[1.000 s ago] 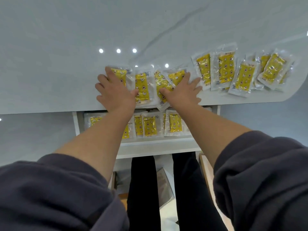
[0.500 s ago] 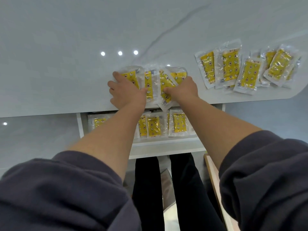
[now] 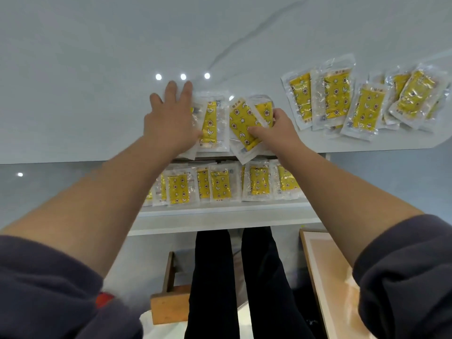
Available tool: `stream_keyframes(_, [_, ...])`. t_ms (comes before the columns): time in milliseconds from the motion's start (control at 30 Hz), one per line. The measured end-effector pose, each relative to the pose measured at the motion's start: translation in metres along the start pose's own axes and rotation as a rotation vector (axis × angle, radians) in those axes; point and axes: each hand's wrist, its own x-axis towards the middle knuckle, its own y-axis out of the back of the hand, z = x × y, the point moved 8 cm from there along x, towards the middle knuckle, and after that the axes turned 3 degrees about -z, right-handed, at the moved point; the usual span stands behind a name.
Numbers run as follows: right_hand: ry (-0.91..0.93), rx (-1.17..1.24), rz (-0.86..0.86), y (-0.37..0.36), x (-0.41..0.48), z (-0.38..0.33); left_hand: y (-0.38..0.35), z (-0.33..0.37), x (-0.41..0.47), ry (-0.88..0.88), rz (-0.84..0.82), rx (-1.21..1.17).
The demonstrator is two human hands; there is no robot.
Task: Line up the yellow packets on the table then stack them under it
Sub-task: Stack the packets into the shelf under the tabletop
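Several yellow packets in clear wrappers lie bunched at the near edge of the white table (image 3: 97, 69). My left hand (image 3: 171, 118) lies flat with fingers spread over the left packets of this bunch, beside an upright packet (image 3: 210, 123). My right hand (image 3: 274, 130) pinches a tilted packet (image 3: 242, 123) that overlaps another one (image 3: 265, 110). A second group of packets (image 3: 362, 101) lies on the table to the right. On the shelf (image 3: 220, 209) under the table stands a row of packets (image 3: 220, 184).
My dark trouser legs (image 3: 239, 277) stand below the shelf. A wooden stool (image 3: 168, 302) is by my left leg and a light wooden board (image 3: 330, 277) by my right. The table's edge curves off at the right.
My left hand has opened from a cupped hold and now lies flat with spread fingers. My right hand has closed its fingers on the tilted packet. The bunch is pushed closer together.
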Motion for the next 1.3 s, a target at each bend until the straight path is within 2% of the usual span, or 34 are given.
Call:
stream_keyframes(100, [-0.004,-0.057,-0.022,-0.002,0.006,-0.006,0.004,-0.001,0.004,-0.067,-0.054,0.130])
stream_keyframes(167, [0.015,-0.180,-0.030,-0.006,0.011,-0.013,0.008,0.004,0.007,-0.114,0.030,0.276])
stream_keyframes(233, [0.025,-0.238,-0.072,-0.014,0.012,-0.022,0.010,0.015,0.012,-0.220,0.082,0.303])
stream_keyframes(300, [0.032,-0.229,-0.109,-0.017,0.012,-0.021,0.010,0.029,0.016,-0.333,0.056,0.234])
stream_keyframes(367, [0.051,-0.231,-0.132,-0.011,0.018,-0.006,0.007,0.037,0.020,-0.364,0.012,0.166])
stream_keyframes(533, [0.016,-0.211,-0.165,0.023,-0.009,0.021,-0.014,0.037,0.015,-0.210,-0.144,-0.170])
stream_keyframes(600, [-0.020,-0.178,-0.209,0.041,-0.018,0.046,-0.024,0.039,0.005,-0.227,-0.209,-0.232])
stream_keyframes(733, [-0.120,-0.173,-0.277,0.070,-0.031,0.104,-0.072,0.072,-0.034,-0.370,-0.371,-0.072])
stream_keyframes(800, [-0.160,-0.165,-0.290,0.073,-0.030,0.129,-0.086,0.086,-0.041,-0.390,-0.280,0.090])
stream_keyframes(867, [-0.198,-0.140,-0.265,0.073,-0.022,0.152,-0.088,0.099,-0.040,-0.375,-0.155,0.203])
stream_keyframes(933, [-0.218,-0.119,-0.196,0.071,-0.008,0.173,-0.097,0.112,-0.040,-0.381,-0.110,0.290])
stream_keyframes(1033, [-0.238,-0.118,-0.055,0.070,0.009,0.197,-0.129,0.130,-0.040,-0.397,-0.157,0.363])
stream_keyframes(1100, [-0.227,-0.215,0.020,0.073,0.015,0.203,-0.154,0.134,-0.035,-0.373,-0.216,0.375])
stream_keyframes(1300, [-0.139,-0.406,0.097,0.083,0.017,0.214,-0.190,0.123,-0.021,-0.307,-0.191,0.387])
